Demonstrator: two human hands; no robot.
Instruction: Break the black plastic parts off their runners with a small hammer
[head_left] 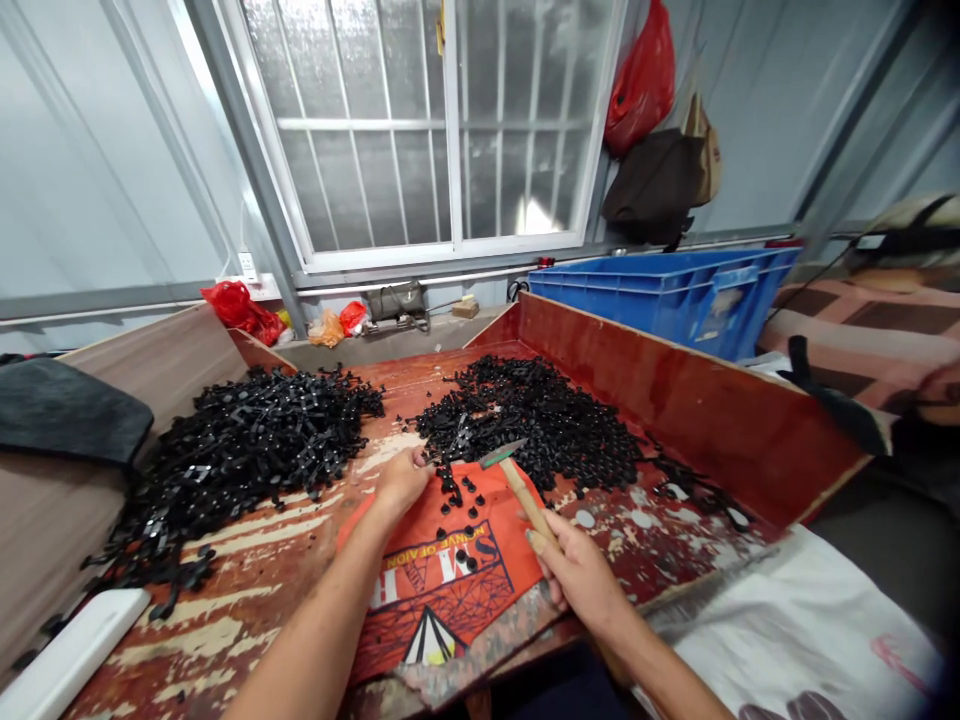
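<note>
My right hand [576, 565] is wrapped round the wooden handle of a small hammer [531, 500]. The narrow metal head, with green on it, lies over the near edge of the right-hand pile of small black plastic parts [536, 410]. My left hand [405, 480] is closed in a pinch just left of the hammer head. Whatever its fingertips hold is too small to make out; dark pieces sit right beside them. Below both hands an orange-red printed cloth [450, 580] covers part of the worktop, with several loose black round pieces [469, 562] scattered on it.
Another heap of black parts [255, 430] lies on the left. A raised red board [660, 400] edges the worn red table [300, 570] on the right, with a blue crate [675, 300] behind it. A white bar-shaped object [79, 650] is at front left.
</note>
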